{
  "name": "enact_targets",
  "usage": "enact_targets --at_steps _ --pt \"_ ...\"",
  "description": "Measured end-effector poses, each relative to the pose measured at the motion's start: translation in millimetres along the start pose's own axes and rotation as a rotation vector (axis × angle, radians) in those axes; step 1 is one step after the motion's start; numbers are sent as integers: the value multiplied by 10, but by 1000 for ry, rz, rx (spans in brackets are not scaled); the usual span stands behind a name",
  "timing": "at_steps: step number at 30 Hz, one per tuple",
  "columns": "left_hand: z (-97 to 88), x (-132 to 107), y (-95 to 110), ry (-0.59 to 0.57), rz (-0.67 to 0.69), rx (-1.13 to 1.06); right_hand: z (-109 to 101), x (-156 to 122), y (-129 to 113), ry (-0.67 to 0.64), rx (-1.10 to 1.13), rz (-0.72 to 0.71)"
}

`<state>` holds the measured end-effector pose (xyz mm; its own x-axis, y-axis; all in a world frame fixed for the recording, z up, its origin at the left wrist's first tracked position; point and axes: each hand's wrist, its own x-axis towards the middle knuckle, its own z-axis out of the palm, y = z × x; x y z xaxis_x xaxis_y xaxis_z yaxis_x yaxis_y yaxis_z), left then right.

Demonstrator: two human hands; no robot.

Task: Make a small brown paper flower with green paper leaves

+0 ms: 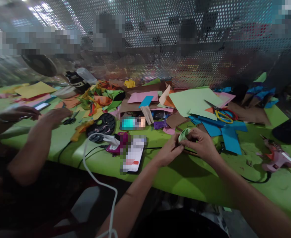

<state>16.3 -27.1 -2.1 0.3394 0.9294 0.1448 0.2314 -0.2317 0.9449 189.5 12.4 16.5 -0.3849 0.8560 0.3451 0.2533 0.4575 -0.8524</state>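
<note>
A light green strip of paper (184, 136), curled into a roll, is held up between my two hands above the table's front part. My left hand (170, 149) grips the roll's left side, fingers closed on it. From the right, my right hand (200, 144) pinches the same roll with thumb and fingers. Parts of the paper are hidden behind the fingers. Just beyond my hands lie blue paper pieces (231, 138) and a brown paper piece (177, 120). Scissors with yellow and red handles (225, 115) rest on the paper sheets to the right.
A pink glue gun (280, 160) lies at right, its cord running forward. Left of my hands are a phone (135, 158), a magenta power strip (119, 143) with a white cable (98, 180), and a black round tray (102, 127). A co-worker's hands (52, 115) work at far left.
</note>
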Motion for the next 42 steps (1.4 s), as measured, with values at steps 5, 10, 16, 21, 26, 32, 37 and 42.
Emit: enact_targets --at_steps 5,10,16,21,26,32,37,42 --pt "15 3 15 -2 -44 37 9 -2 3 -16 48 27" --pt "21 18 48 15 -23 52 11 -4 38 -25 48 12" --pt "15 23 48 24 -13 34 -14 13 63 -68 26 -1" --pt "4 25 49 34 -37 69 -40 22 35 -101 4 -31" --pt "8 23 41 40 -33 68 -58 22 20 -104 -59 -65" --pt "3 13 2 31 -11 13 -62 20 -29 -118 -169 -103" --pt "-5 -3 -13 25 -36 -69 -47 -1 -92 -81 -256 -177" --pt "15 -2 35 69 -97 -143 -33 -21 -75 -101 -273 -197"
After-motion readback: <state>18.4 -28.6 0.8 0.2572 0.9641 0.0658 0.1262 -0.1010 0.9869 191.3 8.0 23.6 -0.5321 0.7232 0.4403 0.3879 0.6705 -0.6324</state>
